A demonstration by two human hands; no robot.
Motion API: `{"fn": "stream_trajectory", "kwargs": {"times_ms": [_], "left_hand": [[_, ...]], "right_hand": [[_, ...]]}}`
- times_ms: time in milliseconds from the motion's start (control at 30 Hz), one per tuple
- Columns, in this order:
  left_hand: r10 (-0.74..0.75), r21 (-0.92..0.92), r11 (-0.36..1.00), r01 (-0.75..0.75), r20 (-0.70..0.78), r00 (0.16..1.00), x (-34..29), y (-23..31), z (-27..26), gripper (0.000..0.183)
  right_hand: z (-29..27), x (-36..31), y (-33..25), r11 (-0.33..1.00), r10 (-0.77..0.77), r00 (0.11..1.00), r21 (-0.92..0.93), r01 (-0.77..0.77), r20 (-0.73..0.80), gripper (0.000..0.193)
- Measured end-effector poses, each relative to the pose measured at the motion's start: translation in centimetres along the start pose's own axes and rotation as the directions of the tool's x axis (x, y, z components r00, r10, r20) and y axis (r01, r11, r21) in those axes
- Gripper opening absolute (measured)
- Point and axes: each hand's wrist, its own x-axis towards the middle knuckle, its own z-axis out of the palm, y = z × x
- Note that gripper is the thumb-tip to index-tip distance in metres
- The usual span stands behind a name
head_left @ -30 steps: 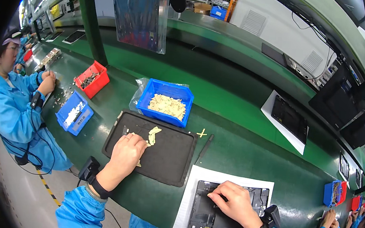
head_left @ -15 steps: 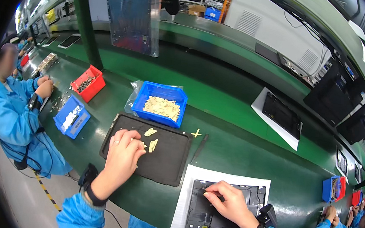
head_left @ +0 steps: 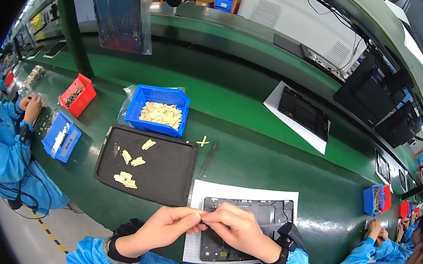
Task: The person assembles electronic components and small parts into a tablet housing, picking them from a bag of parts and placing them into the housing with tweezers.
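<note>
My left hand (head_left: 168, 228) and my right hand (head_left: 242, 230) meet, fingertips pinched together, over the left edge of a black tablet-like housing (head_left: 278, 211). Whatever is between the fingers is too small or hidden to make out. Under the housing lies a sheet of white paper (head_left: 244, 190). A black tray (head_left: 170, 161) lies left of the housing, with several small pale-yellow strips (head_left: 125, 179) in little groups on it. Behind it stands a blue bin (head_left: 154, 127) holding a heap of similar strips (head_left: 162, 114).
A thin dark tool (head_left: 208, 160) and crossed yellow strips (head_left: 203, 141) lie right of the tray. Farther left are a red bin (head_left: 86, 101) and another blue bin (head_left: 65, 150). Another housing (head_left: 303, 113) rests on paper behind. Co-workers in blue (head_left: 2, 133) sit at both sides.
My left hand has left the black tray and come right to meet my right hand. My right hand has shifted to the housing's left part. The view has turned slightly right.
</note>
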Motion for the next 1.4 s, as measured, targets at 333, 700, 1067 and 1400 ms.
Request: {"fn": "stream_trajectory", "kwargs": {"times_ms": [333,700,1067,1400], "left_hand": [[-0.012,0.104,0.994,0.024,-0.11,0.994,0.0,-0.6,1.2,0.023],[-0.274,0.043,0.96,0.276,-0.032,0.961,0.8,0.3,0.0,0.02],[0.427,0.841,0.466,-0.275,0.058,0.902,0.4,-0.3,0.4,0.013],[0.738,0.958,-0.041,-0.283,0.221,0.638,0.8,-0.5,0.4,0.019]], "right_hand": [[-0.1,-2.1,0.6,0.688,0.393,0.908,0.61,-0.393,0.142,0.021],[0.3,-2.0,0.2,0.992,0.121,0.993,-0.043,-0.121,-0.01,0.012],[1.6,-1.9,1.0,0.98,0.1,0.993,-0.169,-0.11,-0.069,0.019],[1.0,-1.8,1.1,0.879,0.408,0.911,0.297,-0.374,-0.061,0.014]]}}
